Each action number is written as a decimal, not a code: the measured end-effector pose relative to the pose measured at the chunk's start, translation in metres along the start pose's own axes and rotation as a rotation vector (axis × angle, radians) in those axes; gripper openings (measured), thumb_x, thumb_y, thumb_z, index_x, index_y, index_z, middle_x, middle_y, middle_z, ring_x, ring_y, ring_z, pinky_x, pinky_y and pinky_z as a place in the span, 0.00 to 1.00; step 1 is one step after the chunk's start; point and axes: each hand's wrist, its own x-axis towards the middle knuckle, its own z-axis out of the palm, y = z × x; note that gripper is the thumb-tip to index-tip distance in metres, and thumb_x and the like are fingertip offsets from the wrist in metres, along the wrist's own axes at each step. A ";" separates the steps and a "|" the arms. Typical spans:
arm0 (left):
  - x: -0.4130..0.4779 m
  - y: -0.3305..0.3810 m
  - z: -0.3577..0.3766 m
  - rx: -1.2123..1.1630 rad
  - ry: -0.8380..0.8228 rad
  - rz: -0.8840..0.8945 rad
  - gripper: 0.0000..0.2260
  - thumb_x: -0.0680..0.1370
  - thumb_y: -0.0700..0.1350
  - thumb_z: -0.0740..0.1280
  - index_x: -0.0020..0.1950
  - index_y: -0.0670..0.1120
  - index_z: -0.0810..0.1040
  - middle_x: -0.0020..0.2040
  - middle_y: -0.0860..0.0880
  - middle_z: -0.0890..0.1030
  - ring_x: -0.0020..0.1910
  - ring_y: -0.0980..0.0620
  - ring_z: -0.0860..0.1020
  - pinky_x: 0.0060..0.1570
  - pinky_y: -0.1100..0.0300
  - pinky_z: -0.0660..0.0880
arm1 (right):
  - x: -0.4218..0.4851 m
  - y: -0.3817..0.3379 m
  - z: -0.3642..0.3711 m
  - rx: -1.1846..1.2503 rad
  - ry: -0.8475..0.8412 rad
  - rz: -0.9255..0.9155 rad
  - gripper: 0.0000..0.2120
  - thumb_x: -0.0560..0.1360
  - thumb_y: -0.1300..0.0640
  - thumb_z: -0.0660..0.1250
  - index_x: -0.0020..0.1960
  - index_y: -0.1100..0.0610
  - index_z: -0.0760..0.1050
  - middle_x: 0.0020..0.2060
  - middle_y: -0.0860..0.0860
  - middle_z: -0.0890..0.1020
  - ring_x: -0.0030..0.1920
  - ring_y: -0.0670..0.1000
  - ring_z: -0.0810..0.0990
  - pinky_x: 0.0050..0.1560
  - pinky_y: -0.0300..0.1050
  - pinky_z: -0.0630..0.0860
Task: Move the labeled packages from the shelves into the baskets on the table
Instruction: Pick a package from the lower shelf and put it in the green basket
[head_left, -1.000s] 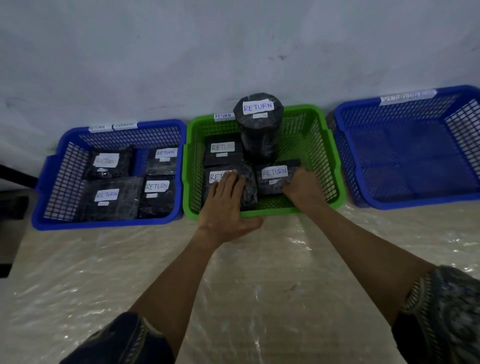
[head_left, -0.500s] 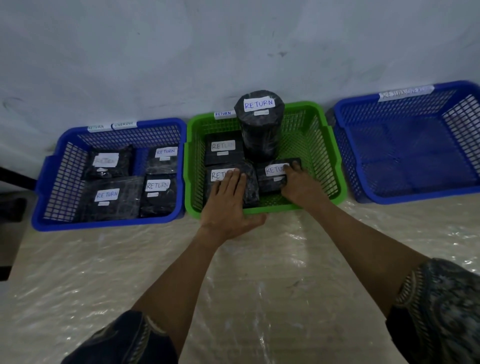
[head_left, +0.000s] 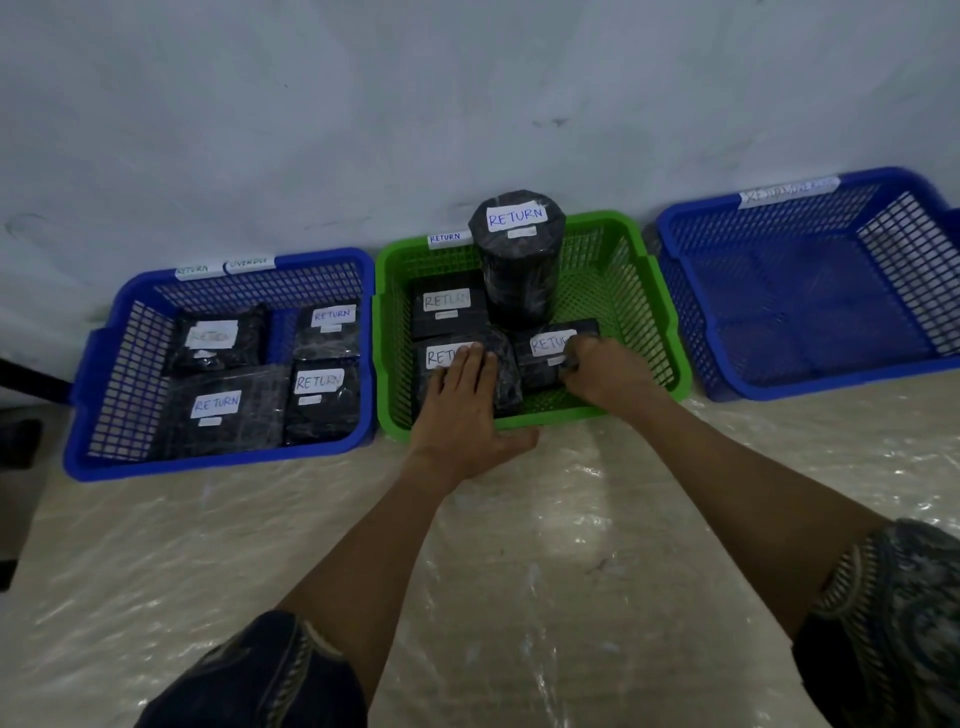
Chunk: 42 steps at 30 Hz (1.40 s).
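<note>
Head view: left hand lies flat, fingers straight, on front-left package; right hand, fingers curled, grips front-right package, having crept over its label. Both packages sit in green basket, unshifted; placement looks nearly done.

Green basket and blue baskets are smooth plastic mesh. Packages are wrapped in glossy black film with matt paper labels. The table has crinkly, shiny plastic sheeting.
</note>
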 end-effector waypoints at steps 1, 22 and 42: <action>0.000 0.000 -0.001 -0.009 -0.008 0.006 0.51 0.66 0.77 0.43 0.79 0.43 0.47 0.80 0.45 0.47 0.78 0.47 0.45 0.75 0.47 0.45 | -0.004 -0.001 -0.006 -0.009 -0.023 0.001 0.17 0.75 0.55 0.64 0.63 0.58 0.73 0.59 0.59 0.78 0.59 0.59 0.77 0.57 0.50 0.74; -0.228 -0.019 -0.104 -0.286 -0.112 -0.141 0.25 0.76 0.57 0.68 0.67 0.45 0.73 0.61 0.44 0.78 0.60 0.47 0.76 0.59 0.53 0.73 | -0.245 -0.088 -0.047 -0.205 -0.211 -0.301 0.19 0.77 0.50 0.64 0.62 0.61 0.75 0.62 0.58 0.76 0.61 0.58 0.75 0.60 0.49 0.73; -0.624 -0.250 -0.114 -0.406 0.122 -0.359 0.19 0.75 0.55 0.69 0.60 0.44 0.79 0.53 0.48 0.81 0.51 0.51 0.79 0.55 0.54 0.76 | -0.477 -0.398 0.056 -0.239 -0.184 -0.511 0.18 0.76 0.48 0.66 0.62 0.55 0.74 0.59 0.53 0.76 0.54 0.52 0.78 0.53 0.45 0.74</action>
